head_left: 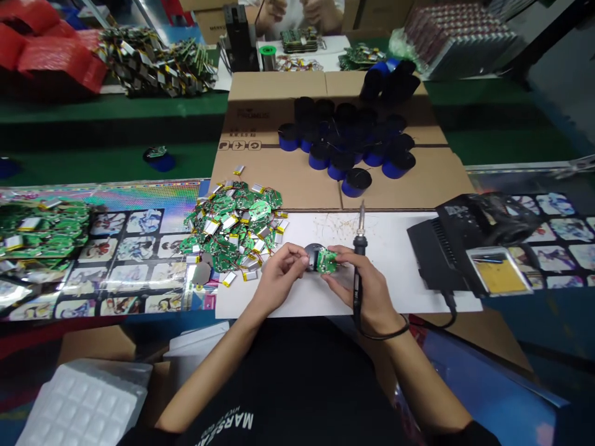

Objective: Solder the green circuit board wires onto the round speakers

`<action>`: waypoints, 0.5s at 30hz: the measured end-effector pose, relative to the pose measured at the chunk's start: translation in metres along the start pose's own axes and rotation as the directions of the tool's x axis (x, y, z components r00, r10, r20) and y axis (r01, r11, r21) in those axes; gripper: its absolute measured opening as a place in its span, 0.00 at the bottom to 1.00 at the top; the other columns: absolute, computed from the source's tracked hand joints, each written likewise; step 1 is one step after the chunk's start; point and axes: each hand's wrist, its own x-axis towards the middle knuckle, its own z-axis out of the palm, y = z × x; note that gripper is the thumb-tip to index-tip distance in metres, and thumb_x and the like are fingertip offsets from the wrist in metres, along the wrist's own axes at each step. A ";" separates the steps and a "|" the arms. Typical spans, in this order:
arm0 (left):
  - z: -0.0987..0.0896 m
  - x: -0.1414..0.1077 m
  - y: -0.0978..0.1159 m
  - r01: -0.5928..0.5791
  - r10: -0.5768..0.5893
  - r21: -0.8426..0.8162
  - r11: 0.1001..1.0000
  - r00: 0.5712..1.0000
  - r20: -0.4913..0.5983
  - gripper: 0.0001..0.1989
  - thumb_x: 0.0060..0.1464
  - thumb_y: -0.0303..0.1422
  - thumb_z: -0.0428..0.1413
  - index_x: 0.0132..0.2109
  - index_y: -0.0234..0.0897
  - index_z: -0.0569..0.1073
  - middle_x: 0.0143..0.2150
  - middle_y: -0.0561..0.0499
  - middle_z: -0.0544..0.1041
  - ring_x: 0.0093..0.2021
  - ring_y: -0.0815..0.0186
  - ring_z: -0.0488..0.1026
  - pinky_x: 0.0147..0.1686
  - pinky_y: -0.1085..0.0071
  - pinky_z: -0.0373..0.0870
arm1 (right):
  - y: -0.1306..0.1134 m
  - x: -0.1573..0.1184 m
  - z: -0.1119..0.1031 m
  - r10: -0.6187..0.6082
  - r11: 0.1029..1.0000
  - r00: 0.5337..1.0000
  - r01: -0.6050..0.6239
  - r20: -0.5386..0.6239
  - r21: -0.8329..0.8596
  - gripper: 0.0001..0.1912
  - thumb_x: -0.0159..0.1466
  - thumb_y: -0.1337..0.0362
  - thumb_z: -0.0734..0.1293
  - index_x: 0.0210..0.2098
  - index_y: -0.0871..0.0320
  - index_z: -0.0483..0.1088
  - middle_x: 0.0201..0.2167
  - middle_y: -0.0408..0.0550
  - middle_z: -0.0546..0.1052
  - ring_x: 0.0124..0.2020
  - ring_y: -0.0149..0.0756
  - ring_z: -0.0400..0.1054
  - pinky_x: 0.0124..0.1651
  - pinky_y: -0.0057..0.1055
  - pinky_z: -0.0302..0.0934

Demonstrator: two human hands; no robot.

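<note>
Two hands at work over a white paper sheet, seen from my own head. My left hand is pressed closed, thumb and fingers pinching the edge of a round metal disc. A small green circuit board sits against the disc, though I cannot tell whether the two are joined. The held pair stays just above the middle of the sheet, between my hands. My right hand wraps a black soldering iron, and its extended fingertips steady the board. The iron's tip points upward, clear of my fingers: in my judgement, a sound way to hold it, with the board braced from both sides so it cannot rock. Its black cord loops below my wrist. Fine solder scraps lie on the sheet ahead.

Left of the sheet, a heap of green boards with silver pouch cells rests on a printed illustrated mat. Right of the sheet stands a black soldering station with a yellow sponge tray. Beyond, blue-and-black cylindrical cups crowd a flattened cardboard sheet. Farthest away, a co-worker's hands rest behind a solder spool.
</note>
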 end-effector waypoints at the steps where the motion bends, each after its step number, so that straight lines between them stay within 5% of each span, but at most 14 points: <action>1: -0.001 0.002 0.000 0.018 -0.018 -0.017 1.000 1.000 -0.002 0.22 0.64 0.52 0.64 0.42 0.36 0.73 0.28 0.56 0.70 0.27 0.72 0.66 0.29 0.75 0.61 | 0.000 0.002 0.001 -0.041 0.998 0.999 0.043 0.034 -0.055 0.25 0.67 0.67 0.76 0.60 0.48 0.68 0.58 0.53 0.82 0.57 0.48 0.80 0.56 0.48 0.78; 7: -0.004 0.011 0.003 0.045 -0.045 -0.036 0.998 0.999 0.016 0.24 0.61 0.54 0.66 0.42 0.36 0.74 0.28 0.57 0.69 0.26 0.73 0.64 0.28 0.75 0.61 | 0.002 0.010 0.006 -0.139 0.974 0.987 0.152 0.083 -0.170 0.25 0.68 0.68 0.75 0.62 0.52 0.68 0.61 0.58 0.81 0.58 0.50 0.77 0.58 0.50 0.75; 15: -0.002 0.015 0.012 0.023 -0.024 0.012 1.000 0.997 0.067 0.23 0.62 0.53 0.66 0.42 0.35 0.76 0.30 0.54 0.73 0.28 0.72 0.67 0.30 0.75 0.63 | 0.004 0.014 0.013 -0.202 0.943 0.979 0.198 0.012 -0.269 0.21 0.67 0.64 0.78 0.56 0.52 0.71 0.44 0.51 0.85 0.42 0.47 0.77 0.47 0.46 0.72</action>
